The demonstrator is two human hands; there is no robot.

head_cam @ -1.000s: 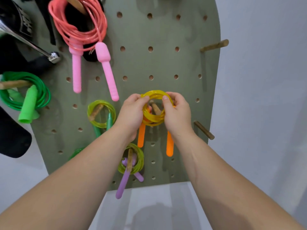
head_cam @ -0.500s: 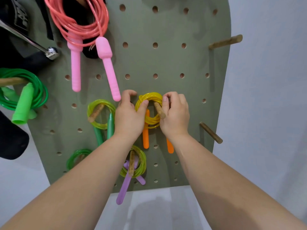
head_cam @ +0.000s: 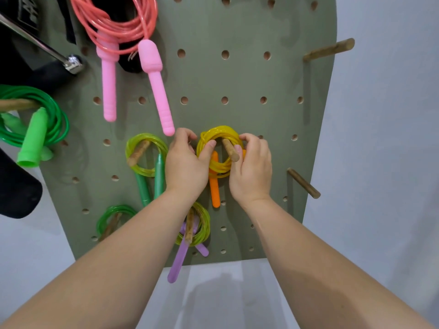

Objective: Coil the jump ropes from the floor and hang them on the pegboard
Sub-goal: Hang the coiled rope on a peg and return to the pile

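On the olive pegboard point(head_cam: 237, 79) against a pale wall point(head_cam: 392, 138), left hand point(head_cam: 184, 165) and right hand point(head_cam: 253, 172) pinch the yellow coil point(head_cam: 218, 131) at nine and three o'clock.

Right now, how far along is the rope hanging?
Done: the pink rope, green rope and purple-handled rope, among others, hang on the pegboard. In hand: the left hand and right hand pinch the yellow rope, its coil threaded over a wooden peg. Left: letting go. The floor is out of view, so remaining ropes cannot be told.
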